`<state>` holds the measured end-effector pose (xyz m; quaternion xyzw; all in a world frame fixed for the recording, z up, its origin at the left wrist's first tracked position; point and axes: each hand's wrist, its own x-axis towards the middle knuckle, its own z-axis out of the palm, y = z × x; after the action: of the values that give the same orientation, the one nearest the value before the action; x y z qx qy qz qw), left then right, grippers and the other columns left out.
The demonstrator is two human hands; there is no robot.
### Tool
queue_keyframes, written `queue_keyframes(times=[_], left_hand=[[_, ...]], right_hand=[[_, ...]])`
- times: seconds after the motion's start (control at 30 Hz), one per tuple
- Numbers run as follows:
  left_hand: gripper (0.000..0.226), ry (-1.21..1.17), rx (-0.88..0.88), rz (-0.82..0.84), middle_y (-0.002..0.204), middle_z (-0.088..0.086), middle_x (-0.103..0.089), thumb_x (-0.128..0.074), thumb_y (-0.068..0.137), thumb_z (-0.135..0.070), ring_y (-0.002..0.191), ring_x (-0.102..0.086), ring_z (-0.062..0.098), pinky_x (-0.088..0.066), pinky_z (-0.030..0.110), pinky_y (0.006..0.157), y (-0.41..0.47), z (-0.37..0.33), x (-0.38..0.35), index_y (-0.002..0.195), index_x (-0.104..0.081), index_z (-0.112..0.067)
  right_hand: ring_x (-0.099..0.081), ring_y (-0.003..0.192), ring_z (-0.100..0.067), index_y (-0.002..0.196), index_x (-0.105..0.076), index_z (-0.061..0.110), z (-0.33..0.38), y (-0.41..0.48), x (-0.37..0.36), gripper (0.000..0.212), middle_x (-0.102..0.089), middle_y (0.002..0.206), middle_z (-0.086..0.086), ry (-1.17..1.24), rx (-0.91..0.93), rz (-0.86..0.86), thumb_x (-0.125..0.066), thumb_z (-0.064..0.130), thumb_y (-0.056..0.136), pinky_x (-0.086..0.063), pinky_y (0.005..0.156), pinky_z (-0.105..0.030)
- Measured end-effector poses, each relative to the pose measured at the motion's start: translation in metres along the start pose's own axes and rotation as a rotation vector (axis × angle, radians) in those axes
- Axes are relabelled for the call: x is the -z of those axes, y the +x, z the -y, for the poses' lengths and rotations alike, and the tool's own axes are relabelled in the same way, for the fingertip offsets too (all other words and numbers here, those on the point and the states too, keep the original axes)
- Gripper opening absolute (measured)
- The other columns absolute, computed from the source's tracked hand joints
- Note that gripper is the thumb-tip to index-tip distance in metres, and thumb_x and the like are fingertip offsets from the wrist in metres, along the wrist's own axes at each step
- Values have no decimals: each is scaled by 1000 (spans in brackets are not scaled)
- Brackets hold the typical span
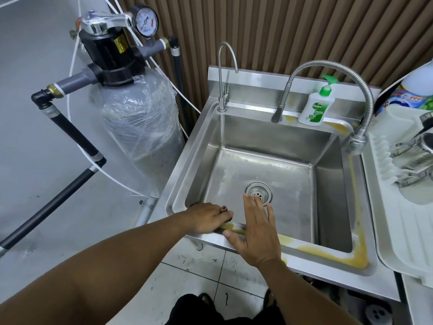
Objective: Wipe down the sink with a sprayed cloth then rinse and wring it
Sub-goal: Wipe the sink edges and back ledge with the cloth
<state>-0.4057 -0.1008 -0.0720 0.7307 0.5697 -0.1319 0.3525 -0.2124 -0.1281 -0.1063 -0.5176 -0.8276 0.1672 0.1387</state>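
A stainless steel sink (187, 160) fills the middle of the view, with a round drain (262, 187) in its basin floor. A yellow-brown spill (328, 250) runs along the front rim, down the right rim and into the back right corner. My left hand (208, 219) rests on the front rim at its left end, fingers bent, at the end of the spill. My right hand (254, 231) hovers flat and spread over the front rim, fingertips reaching over the drain. Neither hand holds anything. No cloth or spray bottle is in view.
A thin gooseneck tap (226, 66) and a flexible hose tap (351, 141) stand at the back rim, beside a soap pump bottle (315, 109). A white dish drainer (398, 219) with metal items lies on the right. A wrapped filter tank (140, 118) with pipes stands left.
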Motion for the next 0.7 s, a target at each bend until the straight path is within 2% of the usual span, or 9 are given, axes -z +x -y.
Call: queue_keyframes(times=[0.1, 0.17, 0.2, 0.23, 0.27, 0.3, 0.37, 0.47, 0.7], left_hand=[[43, 30, -104, -138, 90, -8, -60, -17, 105, -52, 93, -55, 12, -36, 46, 100, -17, 10, -13, 93, -51, -31], [44, 52, -182, -170, 127, -13, -59, -17, 106, -53, 122, -47, 10, -26, 42, 114, -26, 17, -22, 123, -52, -33], [50, 73, -203, -157, 151, -15, -43, -17, 106, -54, 141, -32, 7, -15, 37, 121, -31, 22, -27, 144, -41, -34], [55, 94, -210, -147, 164, -19, -20, -17, 106, -54, 150, -11, 1, 0, 31, 124, -35, 26, -31, 156, -27, -33], [59, 104, -214, -155, 165, -20, -4, -18, 106, -54, 151, 6, -5, 11, 25, 122, -39, 30, -35, 160, -16, -31], [60, 106, -219, -176, 163, -20, 2, -20, 107, -53, 149, 14, -7, 17, 22, 119, -44, 34, -39, 161, -12, -29], [60, 103, -225, -215, 164, -18, 1, -24, 107, -52, 148, 16, -7, 18, 24, 120, -55, 44, -48, 161, -13, -28], [60, 154, -211, -268, 167, -15, -4, -23, 107, -53, 150, 12, -4, 9, 30, 124, -72, 65, -56, 161, -11, -28], [66, 313, -101, -469, 169, -4, -10, -21, 106, -54, 155, 3, 11, -3, 39, 123, -97, 92, -83, 161, -14, -18]], right_hand=[[-7, 154, -19, 159, -11, 15, 0, 0, 0, 102, -17, 165, -3, 11, 0, -8, -20, 85, 86, -2, 124, -47], [-9, 154, -20, 159, -13, 15, 0, -1, 0, 102, -20, 164, -5, 20, 4, -22, -22, 85, 86, -4, 124, -48], [-11, 153, -21, 159, -13, 15, 0, 0, 0, 102, -21, 164, -5, 24, 6, -27, -23, 85, 86, -5, 124, -49], [-11, 153, -22, 159, -13, 14, 1, 0, 1, 101, -23, 164, -6, 25, 8, -27, -24, 85, 86, -5, 124, -49], [-11, 153, -22, 159, -13, 14, 1, 0, 1, 101, -23, 163, -6, 22, 12, -24, -24, 85, 86, -5, 124, -49], [-11, 153, -21, 158, -13, 14, 1, -1, 1, 101, -23, 163, -6, 17, 13, -22, -25, 85, 86, -5, 124, -49], [-10, 153, -20, 159, -12, 16, 2, 0, 1, 102, -21, 164, -5, 4, 10, -11, -24, 85, 86, -2, 124, -47], [-8, 154, -20, 159, -10, 17, 2, -1, 3, 103, -19, 165, -4, -6, 12, 15, -16, 87, 84, 3, 124, -44], [-8, 154, -21, 159, -9, 18, 3, 1, 4, 106, -19, 165, -3, -34, 27, 52, -8, 89, 81, 4, 124, -44]])
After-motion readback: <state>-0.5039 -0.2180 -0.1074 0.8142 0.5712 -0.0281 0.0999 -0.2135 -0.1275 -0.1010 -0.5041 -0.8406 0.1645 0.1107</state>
